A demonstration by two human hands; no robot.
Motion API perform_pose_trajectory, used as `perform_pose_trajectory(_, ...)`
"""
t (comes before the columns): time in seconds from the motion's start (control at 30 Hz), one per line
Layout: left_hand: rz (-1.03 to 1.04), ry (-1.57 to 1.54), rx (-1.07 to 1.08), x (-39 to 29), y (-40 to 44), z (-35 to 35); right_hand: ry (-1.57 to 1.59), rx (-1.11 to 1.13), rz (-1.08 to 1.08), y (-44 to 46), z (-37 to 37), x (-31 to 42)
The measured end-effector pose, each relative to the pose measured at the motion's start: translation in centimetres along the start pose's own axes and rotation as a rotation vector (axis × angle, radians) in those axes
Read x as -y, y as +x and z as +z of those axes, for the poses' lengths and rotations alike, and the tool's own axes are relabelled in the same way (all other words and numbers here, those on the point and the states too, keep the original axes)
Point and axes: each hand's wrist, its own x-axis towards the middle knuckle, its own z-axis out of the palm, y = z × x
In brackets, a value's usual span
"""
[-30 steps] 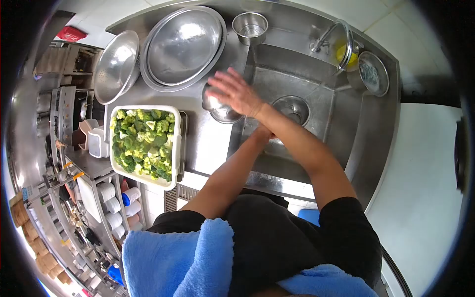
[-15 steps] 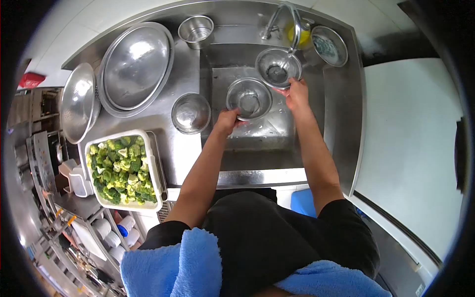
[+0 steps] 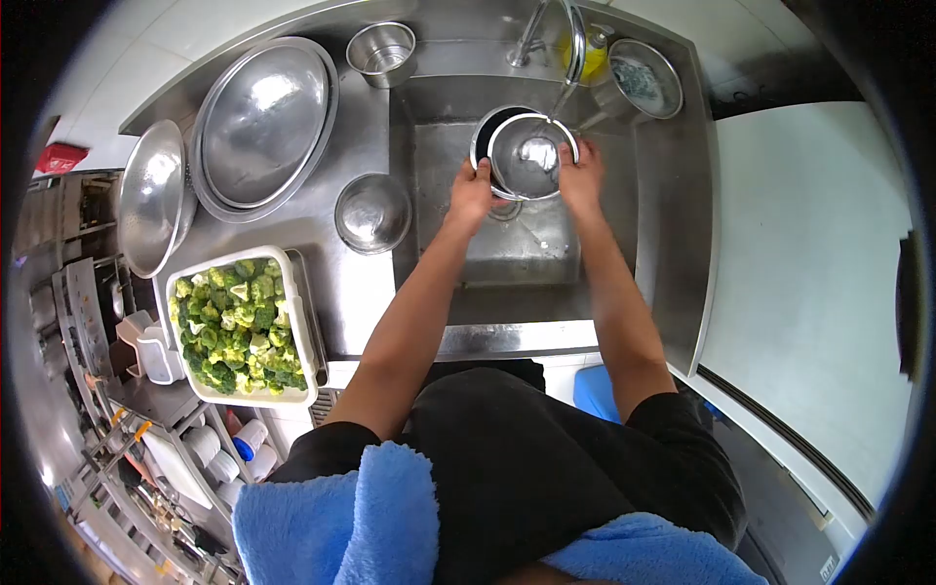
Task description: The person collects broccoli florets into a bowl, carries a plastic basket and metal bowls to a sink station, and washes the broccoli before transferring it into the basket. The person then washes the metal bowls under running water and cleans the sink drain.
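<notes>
Over the sink (image 3: pixel 531 271), my left hand (image 3: pixel 475 195) grips the rim of a steel bowl (image 3: pixel 480 144), whose inside looks dark. In front of it, overlapping most of it, is a second steel bowl (image 3: pixel 531 161), which my right hand (image 3: pixel 582 175) clasps at its right edge. Both hands are closed on the metal, thumbs toward me. The faucet (image 3: pixel 577 49) hangs just above the right bowl, with a stream from its spout reaching that bowl's upper rim. Whether the two bowls touch I cannot tell.
On the left counter lie another small bowl (image 3: pixel 373 214), a steel pot (image 3: pixel 381 54), a large oval basin (image 3: pixel 263 127), a colander (image 3: pixel 156 200) and a white tray (image 3: pixel 304 331) of broccoli. Behind the sink stand a yellow soap bottle (image 3: pixel 593 54) and a bowl with a scrubber (image 3: pixel 645 80).
The two bowls, held apart before, are now brought together and overlap. My left hand moved up and right with its bowl; the right bowl shifted slightly left and tilted.
</notes>
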Motion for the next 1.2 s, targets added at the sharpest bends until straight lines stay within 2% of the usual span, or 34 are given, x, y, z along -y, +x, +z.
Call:
perform_pose_trajectory(0.1, -0.056, -0.110, 0.002, -0.9, -0.9, 1.0, 0.748, 0.367, 0.816, 0.6, -2.6, 3.9)
perform_pose_trajectory(0.13, -0.041, -0.154, 0.027, -1.0, -1.4, 1.0, 0.914, 0.493, 0.966, 0.7, -1.8, 2.5)
perform_pose_trajectory(0.23, -0.058, 0.119, 0.071, -1.6, -1.7, 0.6, 0.815, 0.679, 0.876, 1.1, -0.9, 0.7)
perform_pose_trajectory(0.33, 0.179, 0.967, -0.108, -2.2, 2.2, -0.9, 0.505, 0.669, 0.679, 1.8, -4.0, 3.0)
perform_pose_trajectory(0.43, 0.305, 1.229, 0.045, -8.2, 2.4, 1.6, 0.075, 0.768, 0.201, 3.0, -5.4, 3.8)
perform_pose_trajectory(0.47, 0.527, 1.266, 0.123, -8.0, 3.5, 2.6, -0.032, 0.772, 0.077, 3.7, -6.1, 4.7)
perform_pose_trajectory(0.53, 0.969, 1.321, 0.292, -7.3, 5.2, 4.9, -0.156, 0.846, -0.027, 4.8, -6.0, 5.5)
perform_pose_trajectory(0.63, 0.637, 1.612, 0.488, -7.7, 6.3, 5.1, -0.182, 0.851, -0.179, 5.9, -5.5, 4.6)
perform_pose_trajectory(0.67, 0.510, 1.593, 0.499, -7.4, 6.9, 4.4, -0.143, 0.833, -0.187, 6.3, -5.4, 4.0)
perform_pose_trajectory(0.7, 0.474, 1.490, 0.458, -6.7, 7.6, 3.7, -0.099, 0.814, -0.192, 6.5, -5.3, 3.8)
perform_pose_trajectory(0.77, 0.384, 1.287, 0.372, -5.7, 7.8, 2.2, -0.117, 0.326, -0.306, 5.5, -3.9, 3.3)
perform_pose_trajectory(0.8, 0.107, 1.135, 0.360, -7.6, 6.2, 2.3, -0.124, 0.078, -0.358, 5.2, -3.7, 3.7)
perform_pose_trajectory(0.9, -0.001, 0.868, 0.190, -6.7, 6.1, 1.1, 0.067, 0.021, -0.245, 4.6, -3.0, 5.7)
perform_pose_trajectory(1.0, -0.028, 0.668, 0.258, -5.9, 5.5, 1.0, 0.397, 0.292, 0.048, 4.0, 3.6, 5.0)
perform_pose_trajectory(1.03, -0.033, 0.586, 0.275, -5.8, 5.6, 1.0, 0.682, 0.387, 0.241, 3.7, 4.4, 5.7)
perform_pose_trajectory(1.1, 0.003, 0.573, 0.179, -5.8, 6.2, 0.4, 1.252, 0.572, 0.631, 3.4, 5.7, 7.0)
perform_pose_trajectory(1.13, 0.016, 0.565, 0.133, -5.5, 6.5, -0.1, 1.307, 0.739, 0.655, 2.9, 6.3, 6.7)
perform_pose_trajectory(1.17, 0.008, 0.581, 0.143, -4.8, 6.4, -0.9, 1.017, 0.882, 0.565, 2.6, 7.8, 5.5)
perform_pose_trajectory(1.2, 0.005, 0.597, 0.150, -4.3, 6.6, -2.0, 0.554, 0.869, 0.247, 2.5, 6.7, 5.3)
